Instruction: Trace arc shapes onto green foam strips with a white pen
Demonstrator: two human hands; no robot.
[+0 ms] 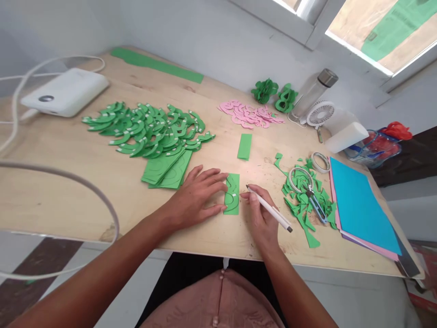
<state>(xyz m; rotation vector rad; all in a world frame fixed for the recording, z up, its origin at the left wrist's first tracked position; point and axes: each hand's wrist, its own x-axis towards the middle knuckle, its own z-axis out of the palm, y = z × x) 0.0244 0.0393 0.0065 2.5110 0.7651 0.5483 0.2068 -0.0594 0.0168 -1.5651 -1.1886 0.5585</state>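
Observation:
A small green paper rectangle [231,205] with a curved shape drawn on it lies near the table's front edge. My left hand [196,196] rests with spread fingers, their tips at the paper's left edge. Just right of the paper, my right hand [262,214] grips a white pen [273,211], its dark tip pointing up-left. Behind my left hand are green sheets with drawn curves [167,169], and beyond them a heap of cut green curved pieces [150,130]. Another green rectangle [245,146] lies farther back.
Green scraps [303,200] with a cutter [317,207] and tape roll [320,162] lie right, beside blue paper [362,205]. Pink cutouts [249,115], green paper ornaments [264,91], a bottle [312,95] and small fan [320,114] stand behind. A white device [66,91] and cables are left.

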